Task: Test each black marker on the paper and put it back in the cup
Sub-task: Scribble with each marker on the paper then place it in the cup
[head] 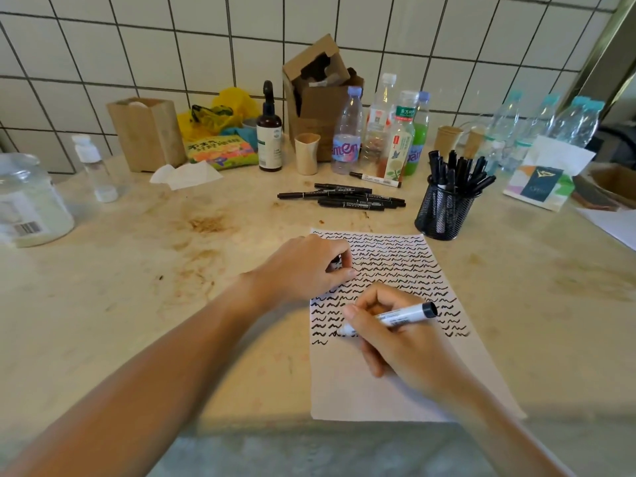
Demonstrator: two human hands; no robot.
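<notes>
The right hand (389,335) grips a white-barrelled marker (395,317) in a writing hold, fingers and thumb pinched low on the barrel near the nib, whose tip meets the paper (395,383) at the left end of the lowest row of black squiggles. The black end of the marker points up and to the right, away from the sheet. The left hand (309,266) rests on the upper left part of the paper with its fingers curled round something small and dark, probably the marker's cap, though too little of it shows to be sure. Beyond the sheet, a loose bunch of black markers (347,198) lies on the desk (137,304), with another white-barrelled one just behind them, and the black mesh cup (444,215) stands near the sheet's far right corner, already holding many markers upright. A marker like this should be light, stiff and smooth-sided, so a low pinch suits writing, while a hold at mid-barrel would likely serve better for dropping it into the crowded cup. The thin paper would probably slide or wrinkle under the stroke unless weighted by the other hand.
</notes>
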